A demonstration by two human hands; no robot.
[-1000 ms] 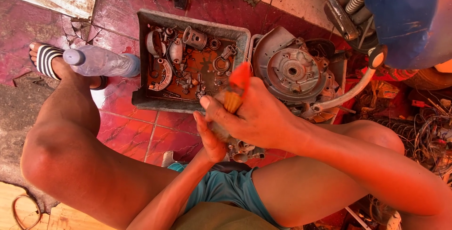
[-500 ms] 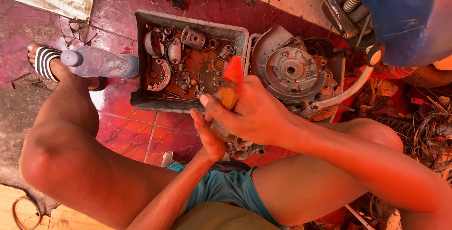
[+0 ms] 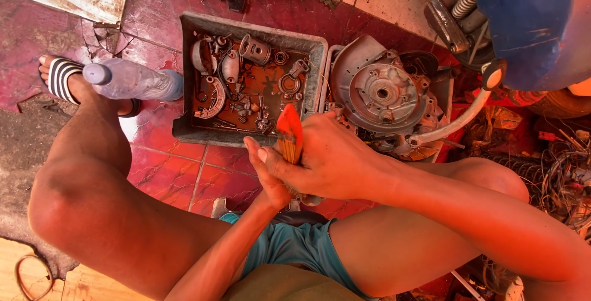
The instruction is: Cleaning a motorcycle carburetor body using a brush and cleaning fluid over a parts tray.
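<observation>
My right hand (image 3: 332, 159) grips an orange-handled brush (image 3: 289, 130) that points up and away from me. Beneath it, my left hand (image 3: 268, 175) holds a small metal engine part (image 3: 308, 200), which the right hand almost wholly hides. Both hands meet above my lap, just in front of a grey tray (image 3: 184, 130) on the red tiled floor. The tray holds several oily engine pieces, among them a piston (image 3: 255, 49) and rings.
A grey engine casing (image 3: 378, 92) sits right of the tray with a white hose (image 3: 455, 122) curving past it. A clear plastic bottle (image 3: 132, 80) lies by my sandalled left foot (image 3: 61, 78). A blue scooter body (image 3: 523, 24) looms top right; tangled wires (image 3: 563, 175) lie far right.
My right hand and the brush have dropped lower and moved left, now covering more of the metal part in my left hand.
</observation>
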